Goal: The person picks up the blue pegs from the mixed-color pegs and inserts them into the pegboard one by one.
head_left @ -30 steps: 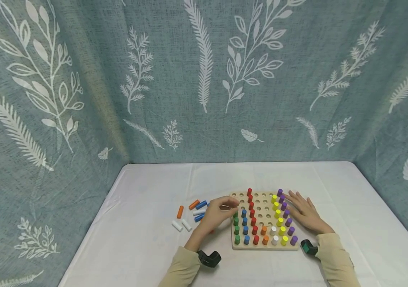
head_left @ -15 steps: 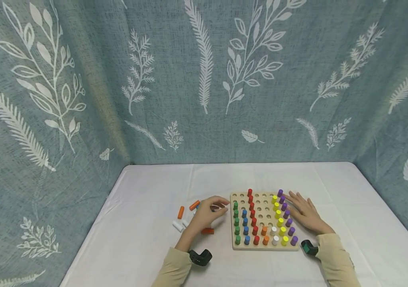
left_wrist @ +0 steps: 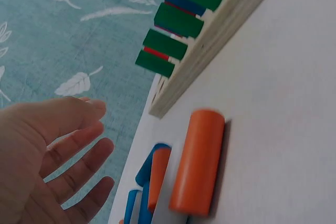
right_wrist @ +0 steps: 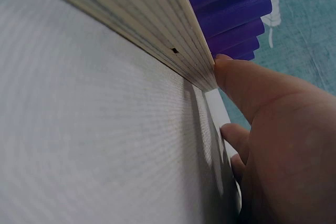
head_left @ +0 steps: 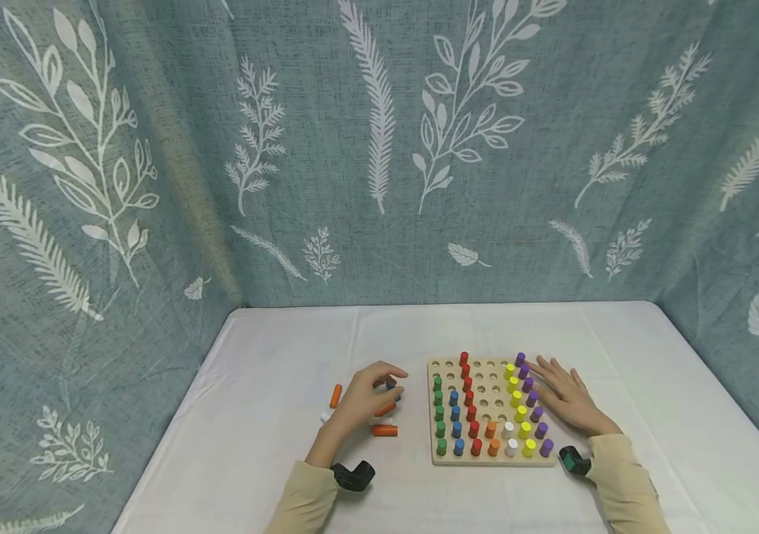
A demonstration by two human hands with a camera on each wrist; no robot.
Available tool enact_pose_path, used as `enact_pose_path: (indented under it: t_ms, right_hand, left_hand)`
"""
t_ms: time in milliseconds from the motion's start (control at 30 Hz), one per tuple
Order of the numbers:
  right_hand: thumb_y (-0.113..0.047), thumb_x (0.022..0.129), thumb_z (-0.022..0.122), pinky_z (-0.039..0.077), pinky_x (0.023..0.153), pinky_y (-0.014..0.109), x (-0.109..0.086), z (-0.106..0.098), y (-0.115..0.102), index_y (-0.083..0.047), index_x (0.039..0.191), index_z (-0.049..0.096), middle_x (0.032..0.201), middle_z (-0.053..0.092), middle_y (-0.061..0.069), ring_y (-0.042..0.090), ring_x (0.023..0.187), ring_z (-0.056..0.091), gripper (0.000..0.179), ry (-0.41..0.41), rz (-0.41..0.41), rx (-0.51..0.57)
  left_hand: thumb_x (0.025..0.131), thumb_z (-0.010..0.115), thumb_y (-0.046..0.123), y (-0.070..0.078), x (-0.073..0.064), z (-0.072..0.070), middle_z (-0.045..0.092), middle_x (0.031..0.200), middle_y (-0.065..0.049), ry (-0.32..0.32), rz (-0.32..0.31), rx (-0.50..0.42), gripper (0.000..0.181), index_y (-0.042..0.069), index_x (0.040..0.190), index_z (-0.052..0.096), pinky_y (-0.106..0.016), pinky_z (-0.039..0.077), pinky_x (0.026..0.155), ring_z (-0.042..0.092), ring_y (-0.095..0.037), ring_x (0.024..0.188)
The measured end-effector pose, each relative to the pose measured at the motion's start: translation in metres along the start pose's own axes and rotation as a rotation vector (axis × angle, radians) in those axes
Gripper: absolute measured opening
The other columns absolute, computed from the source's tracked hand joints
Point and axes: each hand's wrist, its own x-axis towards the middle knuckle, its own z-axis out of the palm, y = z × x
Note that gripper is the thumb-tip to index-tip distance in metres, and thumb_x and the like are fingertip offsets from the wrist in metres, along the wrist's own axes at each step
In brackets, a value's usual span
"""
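My left hand [head_left: 361,394] hovers over loose pegs left of the wooden pegboard [head_left: 473,461], fingers loosely bent with nothing between them. Close to it lie an orange peg [head_left: 385,430] and a blue peg [head_left: 390,386]; the hand hides part of the pile. In the left wrist view, the thumb and fingers [left_wrist: 63,114] are apart, with an orange peg [left_wrist: 198,161] lying beside white and blue ones. My right hand [head_left: 569,400] rests flat at the board's right side, next to the purple pegs [head_left: 540,430]. Its thumb touches the board's edge [right_wrist: 173,40] in the right wrist view.
Green pegs [head_left: 442,447], red pegs [head_left: 476,447] and yellow pegs [head_left: 529,448] stand in columns on the board. Bare holes show towards its back. Black wrist devices [head_left: 353,476] sit on both forearms. A leaf-patterned curtain [head_left: 379,259] closes off the white table's back.
My left hand has drawn away from the board's green column, leftwards to the loose pegs, with its fingers parted. A green peg it covered now shows upright. The right hand stays put.
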Motion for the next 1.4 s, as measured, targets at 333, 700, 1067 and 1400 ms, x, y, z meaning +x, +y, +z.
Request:
enact_pose_path:
  t_ms: [333, 700, 1067, 1400]
  right_hand:
    - [-0.036, 0.096, 0.045, -0.005, 0.109, 0.060, 0.001, 0.000, -0.001, -0.010, 0.142, 0.036, 0.150, 0.020, 0.023, 0.045, 0.138, 0.010, 0.053, -0.005, 0.007, -0.004]
    - [-0.033, 0.096, 0.045, -0.004, 0.108, 0.061, 0.001, 0.002, 0.004, -0.009, 0.141, 0.037, 0.149, 0.021, 0.024, 0.046, 0.137, 0.011, 0.051, 0.007, -0.012, -0.013]
    - [-0.037, 0.096, 0.045, -0.006, 0.109, 0.059, 0.002, 0.002, 0.004, -0.011, 0.142, 0.035, 0.150, 0.020, 0.023, 0.044, 0.138, 0.009, 0.054, -0.011, 0.009, -0.006]
    - [-0.037, 0.096, 0.045, -0.005, 0.109, 0.059, 0.001, 0.000, 0.001, -0.011, 0.142, 0.036, 0.150, 0.020, 0.023, 0.045, 0.138, 0.009, 0.054, -0.008, 0.021, -0.011]
  left_hand:
    - [0.086, 0.063, 0.007, -0.006, -0.005, -0.017, 0.061, 0.106, -0.005, -0.087, 0.038, 0.118, 0.021, 0.005, 0.107, 0.066, -0.046, 0.048, 0.088, 0.057, -0.028, 0.102]
    - [0.087, 0.065, 0.014, -0.002, -0.008, -0.038, 0.055, 0.114, -0.005, -0.248, 0.126, 0.445, 0.023, 0.013, 0.110, 0.065, -0.048, 0.042, 0.088, 0.051, -0.025, 0.106]
    - [0.081, 0.069, 0.009, 0.001, -0.006, -0.047, 0.053, 0.116, -0.006, -0.346, 0.135, 0.602, 0.029, 0.016, 0.109, 0.067, -0.048, 0.041, 0.088, 0.047, -0.026, 0.106]
    - [0.073, 0.073, -0.003, 0.002, -0.004, -0.049, 0.051, 0.121, -0.010, -0.409, 0.112, 0.648, 0.043, 0.017, 0.111, 0.066, -0.052, 0.039, 0.090, 0.044, -0.027, 0.108]
